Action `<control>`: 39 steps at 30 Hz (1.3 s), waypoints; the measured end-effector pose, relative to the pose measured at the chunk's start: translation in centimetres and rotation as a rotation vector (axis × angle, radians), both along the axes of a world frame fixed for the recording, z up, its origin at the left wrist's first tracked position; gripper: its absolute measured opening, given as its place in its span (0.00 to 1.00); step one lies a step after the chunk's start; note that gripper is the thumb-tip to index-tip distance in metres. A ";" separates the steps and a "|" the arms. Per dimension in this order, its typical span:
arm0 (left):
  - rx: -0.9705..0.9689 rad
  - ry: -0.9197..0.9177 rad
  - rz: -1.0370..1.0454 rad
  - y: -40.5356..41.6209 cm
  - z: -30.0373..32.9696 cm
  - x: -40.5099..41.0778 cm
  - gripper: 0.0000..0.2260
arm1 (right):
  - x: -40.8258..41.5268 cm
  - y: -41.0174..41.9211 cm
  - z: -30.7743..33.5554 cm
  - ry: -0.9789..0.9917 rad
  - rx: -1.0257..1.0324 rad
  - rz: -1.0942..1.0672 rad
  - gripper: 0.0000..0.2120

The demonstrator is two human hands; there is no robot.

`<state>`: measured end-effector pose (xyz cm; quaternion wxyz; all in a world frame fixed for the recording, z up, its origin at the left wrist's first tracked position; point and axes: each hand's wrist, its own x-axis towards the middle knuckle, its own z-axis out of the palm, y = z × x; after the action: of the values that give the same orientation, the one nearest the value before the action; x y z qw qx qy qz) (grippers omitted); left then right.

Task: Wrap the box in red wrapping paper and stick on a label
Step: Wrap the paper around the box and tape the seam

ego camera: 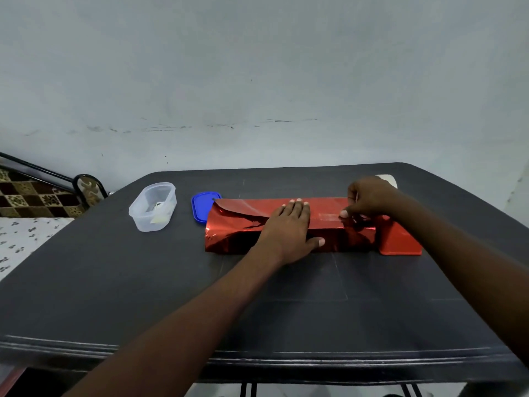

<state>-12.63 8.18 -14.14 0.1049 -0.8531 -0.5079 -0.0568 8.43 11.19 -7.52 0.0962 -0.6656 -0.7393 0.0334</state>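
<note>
The left hand (289,230) is being laid flat, palm down, on top of the long box wrapped in shiny red foil paper (257,224); its fingers are being held straight and together, pointing away from the person, while the thumb is being spread down over the near face of the parcel. Nothing is being gripped by it: the paper is only being pressed down. The left forearm is being stretched diagonally from the lower left across the dark grey counter (143,282).

The right hand (369,200) is being held over the right part of the parcel with its fingers curled downward, and a fingertip is being pressed at the right end of a strip of clear tape (329,216) lying across the paper's seam. Whether the tape is being pinched or merely pushed cannot be told. The right forearm is being brought in from the right edge, above a red plastic piece (399,239) standing just beside the parcel's right end.

The parcel is lying lengthwise in the middle of the counter, its left end loose and open. A blue plastic lid (201,206) is lying just behind that end, and a clear plastic tub (153,206) is standing further left. A white roll (388,180) is partly hidden behind the right hand.
</note>
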 end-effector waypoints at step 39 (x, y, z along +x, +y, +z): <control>0.015 -0.036 -0.023 0.2 -0.3 0.0 0.38 | -3.3 -7.8 -5.5 -0.041 0.138 0.175 0.46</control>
<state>-12.67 8.36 -14.47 0.1016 -0.8569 -0.4993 -0.0772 5.11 3.40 -12.99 0.1233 -0.5908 -0.7970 -0.0230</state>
